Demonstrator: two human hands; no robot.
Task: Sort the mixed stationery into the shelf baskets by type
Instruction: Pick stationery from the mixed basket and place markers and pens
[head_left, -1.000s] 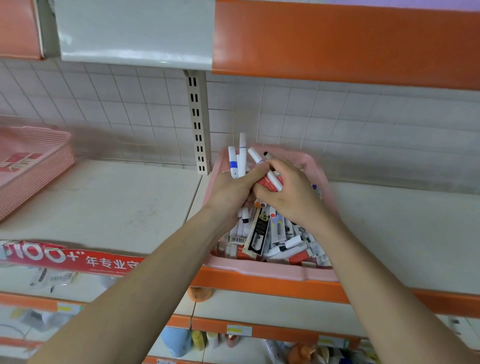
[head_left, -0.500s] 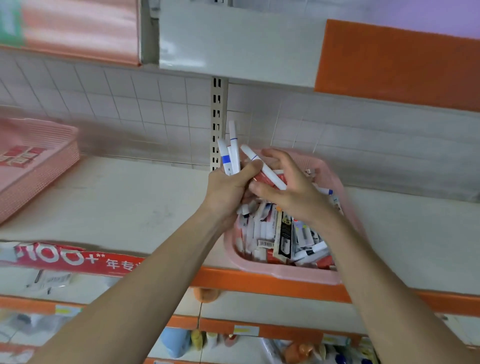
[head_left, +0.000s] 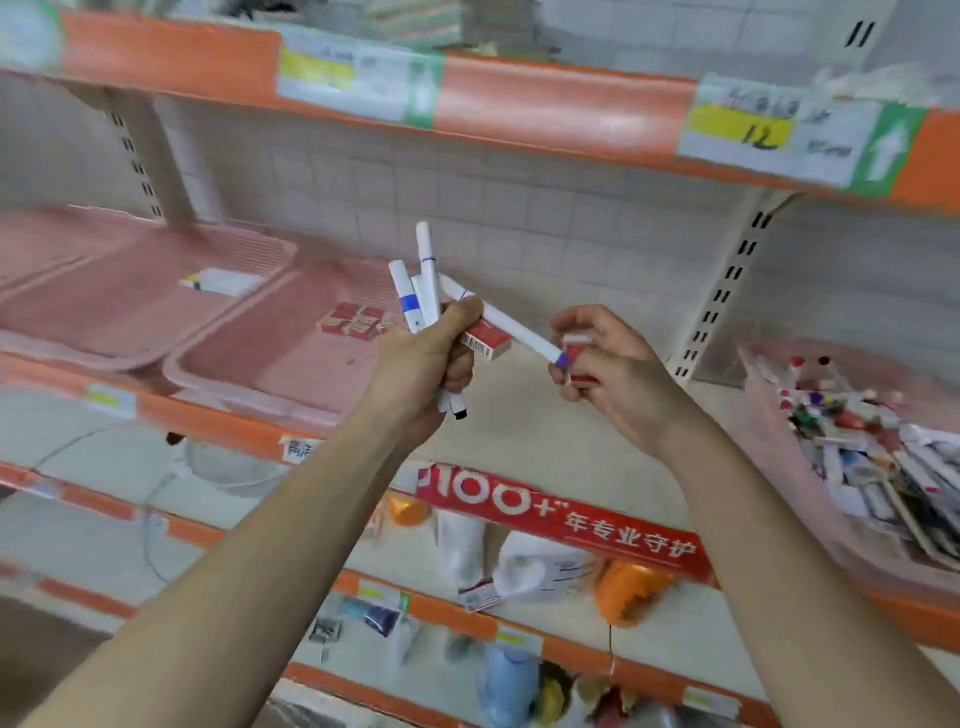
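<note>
Now that the view has swung left, the full basket of mixed stationery, which sat mid-frame under both hands a second ago, is at the right edge. Both hands are out of it.

- left hand: centre frame, fingers clamped round a bunch of white pens standing upright. A red box is pinched in the same fist.
- right hand: right of centre, now apart from the left; they were pressed together before. Fingers curled on a small red box.
- slanted pen: runs from the left fist down to the right fingers, its blue tip touching the small box. Can't tell which hand really carries it.

Targets, left of centre:
- pink basket just behind the left hand already holds red boxes.
- next basket, further left, has one white box.

Read: picking is over and this is the carry to drop-off. The load is mixed, pens plus two boxes, so it has to be split. Boxes likely go with the red ones. I can't see a pen basket; the picture is blurred.

Risk: the loose slanted pen could slip while the load is being split.
</note>
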